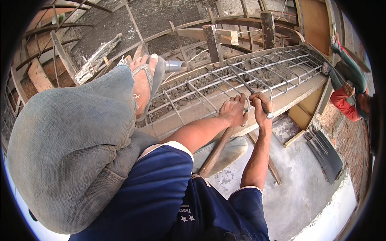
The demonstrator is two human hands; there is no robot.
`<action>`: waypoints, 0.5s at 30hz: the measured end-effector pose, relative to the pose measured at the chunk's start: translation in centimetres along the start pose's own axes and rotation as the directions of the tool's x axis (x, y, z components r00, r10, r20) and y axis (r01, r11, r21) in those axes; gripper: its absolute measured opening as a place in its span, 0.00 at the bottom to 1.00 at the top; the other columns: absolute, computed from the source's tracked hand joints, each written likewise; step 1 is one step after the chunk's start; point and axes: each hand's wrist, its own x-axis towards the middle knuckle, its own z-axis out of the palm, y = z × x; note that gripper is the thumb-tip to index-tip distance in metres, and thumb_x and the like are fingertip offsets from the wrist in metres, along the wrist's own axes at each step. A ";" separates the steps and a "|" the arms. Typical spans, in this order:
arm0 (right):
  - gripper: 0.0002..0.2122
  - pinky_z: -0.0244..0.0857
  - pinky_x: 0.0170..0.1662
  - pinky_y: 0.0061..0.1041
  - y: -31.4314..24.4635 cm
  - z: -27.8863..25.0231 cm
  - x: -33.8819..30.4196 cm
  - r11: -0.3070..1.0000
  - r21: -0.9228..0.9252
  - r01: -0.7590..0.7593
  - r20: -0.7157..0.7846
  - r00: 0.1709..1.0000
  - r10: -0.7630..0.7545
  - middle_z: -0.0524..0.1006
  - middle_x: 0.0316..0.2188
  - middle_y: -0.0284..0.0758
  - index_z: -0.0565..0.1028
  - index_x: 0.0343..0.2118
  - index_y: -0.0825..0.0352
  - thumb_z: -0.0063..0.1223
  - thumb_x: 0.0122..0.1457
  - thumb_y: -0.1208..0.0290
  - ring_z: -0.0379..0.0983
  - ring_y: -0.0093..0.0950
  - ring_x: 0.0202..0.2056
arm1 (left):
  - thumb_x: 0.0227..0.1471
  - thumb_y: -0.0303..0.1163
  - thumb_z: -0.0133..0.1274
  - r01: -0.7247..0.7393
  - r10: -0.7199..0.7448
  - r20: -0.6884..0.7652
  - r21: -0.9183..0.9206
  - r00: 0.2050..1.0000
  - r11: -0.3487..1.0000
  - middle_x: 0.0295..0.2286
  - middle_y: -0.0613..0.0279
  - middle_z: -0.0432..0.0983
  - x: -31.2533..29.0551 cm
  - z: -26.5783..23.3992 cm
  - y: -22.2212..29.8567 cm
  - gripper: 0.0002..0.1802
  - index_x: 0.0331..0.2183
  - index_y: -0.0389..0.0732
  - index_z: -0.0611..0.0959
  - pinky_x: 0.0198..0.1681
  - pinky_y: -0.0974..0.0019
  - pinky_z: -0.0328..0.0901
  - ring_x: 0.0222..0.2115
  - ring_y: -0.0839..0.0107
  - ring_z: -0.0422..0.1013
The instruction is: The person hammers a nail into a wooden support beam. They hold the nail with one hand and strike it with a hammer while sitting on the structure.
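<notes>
Gripping a dark rod (242, 81) in our right hand (262, 105), we had the butt end poking out below the fist and the long part slanting away over the steel cage (281, 83). Our left hand (234, 110) was just beside it, fingers curled in at the cage's near edge, though we honestly couldn't tell what they were closed on. It looked to us like levering at the bars.

For that sort of thing, we figured a full wrap on the rod beat a fingertip hold, with a slow, steady pull rather than a jerk. The left fingers seemed worth watching too: a slip could have pinched them, so keeping them out of the rod's path made sense.

The cage sat in a long trough with lumpy grey mix (261, 76) among its bars and a board (291, 96) along the near side. Our foot, in a sandal (157, 76), was up by the left end, next to a grey pipe (175, 66). Solid footing mattered, we reckoned. Below our left hand ran a wooden stick (217, 154), and off to the right was a co-worker in red sleeves (342, 105).
</notes>
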 end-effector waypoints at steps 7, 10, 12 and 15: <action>0.11 0.69 0.29 0.23 -4.2 3.6 2.8 0.999 -0.048 0.020 0.008 1.000 -0.020 0.78 0.20 0.38 0.78 0.28 0.74 0.43 0.57 0.74 0.75 0.23 0.23 | 0.50 0.46 0.52 -0.050 0.047 0.046 0.055 0.998 0.997 0.46 0.46 0.69 0.5 1.4 -1.0 0.35 0.51 0.28 0.70 0.49 0.53 0.66 0.48 0.54 0.68; 0.12 0.68 0.27 0.24 -2.8 5.3 4.0 0.996 -0.081 -0.041 -0.004 0.999 0.040 0.77 0.17 0.38 0.78 0.28 0.73 0.44 0.56 0.72 0.73 0.23 0.20 | 0.50 0.47 0.51 -0.044 0.043 0.023 0.085 0.999 0.995 0.46 0.46 0.69 -0.1 1.9 -0.9 0.33 0.48 0.29 0.73 0.50 0.52 0.65 0.48 0.53 0.67; 0.11 0.69 0.31 0.32 -3.2 6.4 5.2 0.991 -0.094 -0.100 -0.050 0.994 0.095 0.77 0.21 0.47 0.79 0.28 0.71 0.46 0.55 0.71 0.76 0.37 0.24 | 0.50 0.47 0.51 -0.037 0.033 0.061 0.053 0.998 0.998 0.46 0.45 0.69 0.4 1.4 -1.3 0.32 0.48 0.29 0.73 0.50 0.52 0.65 0.48 0.53 0.67; 0.12 0.70 0.31 0.33 -1.7 7.0 7.5 0.989 0.007 -0.147 -0.191 0.971 0.145 0.77 0.19 0.47 0.79 0.27 0.73 0.46 0.55 0.71 0.78 0.36 0.24 | 0.47 0.44 0.53 -0.054 0.052 0.032 0.052 0.998 0.997 0.48 0.44 0.70 -0.1 1.2 -0.7 0.33 0.50 0.31 0.72 0.49 0.53 0.66 0.49 0.50 0.67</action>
